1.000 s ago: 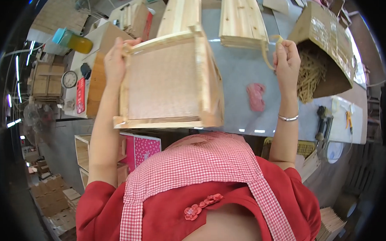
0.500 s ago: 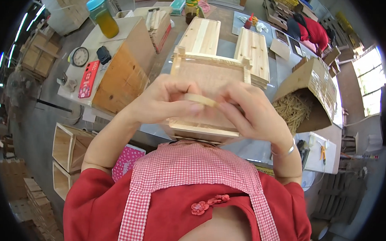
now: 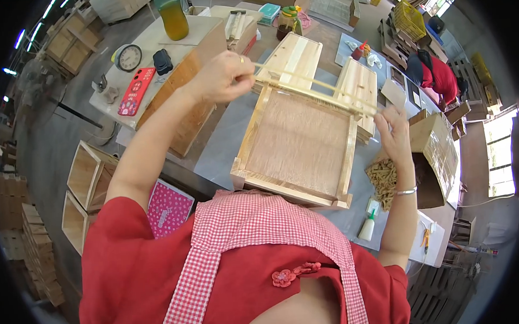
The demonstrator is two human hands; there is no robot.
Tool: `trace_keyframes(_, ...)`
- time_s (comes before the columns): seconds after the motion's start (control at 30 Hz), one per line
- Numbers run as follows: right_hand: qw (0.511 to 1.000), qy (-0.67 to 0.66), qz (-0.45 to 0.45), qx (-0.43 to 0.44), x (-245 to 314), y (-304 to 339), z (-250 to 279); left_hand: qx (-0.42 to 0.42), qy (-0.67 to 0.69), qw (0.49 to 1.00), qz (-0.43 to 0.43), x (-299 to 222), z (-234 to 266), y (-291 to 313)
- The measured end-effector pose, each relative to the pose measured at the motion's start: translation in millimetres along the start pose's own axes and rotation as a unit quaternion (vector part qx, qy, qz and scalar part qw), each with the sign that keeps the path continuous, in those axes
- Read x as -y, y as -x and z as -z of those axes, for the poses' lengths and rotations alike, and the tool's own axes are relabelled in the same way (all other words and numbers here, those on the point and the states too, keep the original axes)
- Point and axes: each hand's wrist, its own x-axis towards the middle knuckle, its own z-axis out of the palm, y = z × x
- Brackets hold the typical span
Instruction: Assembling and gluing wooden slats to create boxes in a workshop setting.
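A pale tan rubber band (image 3: 308, 78) is stretched long and thin above the far edge of a shallow wooden box (image 3: 299, 143). My left hand (image 3: 228, 77) is closed on one end, past the box's far left corner. Its other end is at my right hand (image 3: 393, 129), whose fingers are bent round it beyond the far right corner. The box lies in front of me with its flat inner panel facing up. Both hands are raised, and how the fingers hook the band is partly hidden.
Behind the box lie slatted wooden panels (image 3: 293, 58). A carton (image 3: 439, 150) spilling small tan pieces (image 3: 383, 177) lies at the right, near a glue bottle (image 3: 367, 227). On the left table are a red phone (image 3: 137, 92) and a clock (image 3: 129, 58). A person in red (image 3: 439, 78) bends at far right.
My hands have moved far apart, left and right, and farther from me. The band between them has gone from a short curved strip to a long stretched one. The box is now uncovered.
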Motion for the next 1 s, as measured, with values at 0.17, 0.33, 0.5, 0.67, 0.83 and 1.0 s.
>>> trace_keyframes(0.17, 0.998, -0.04, -0.008, 0.046, 29, 40, 3, 0.023, 0.109, 0.993, 0.05, -45, -1, 44)
trace_keyframes(0.33, 0.972, -0.159, -0.059, 0.16, 57, 81, 8, 0.11, 0.341, 0.926, 0.116, -79, 13, 93)
trace_keyframes(0.5, 0.969, -0.15, -0.063, 0.186, 82, 82, 21, 0.081, 0.24, 0.961, 0.113, -101, 11, 98)
trace_keyframes(0.67, 0.982, -0.114, -0.037, 0.143, 93, 88, 11, 0.026, 0.196, 0.975, 0.103, -111, 6, 99)
trace_keyframes(0.83, 0.996, -0.067, 0.007, 0.067, 113, 107, 11, -0.022, 0.004, 0.999, -0.024, -126, 7, 105)
trace_keyframes(1.0, 0.996, -0.01, 0.082, 0.02, 114, 117, -3, -0.07, -0.061, 0.993, -0.071, -133, -7, 119)
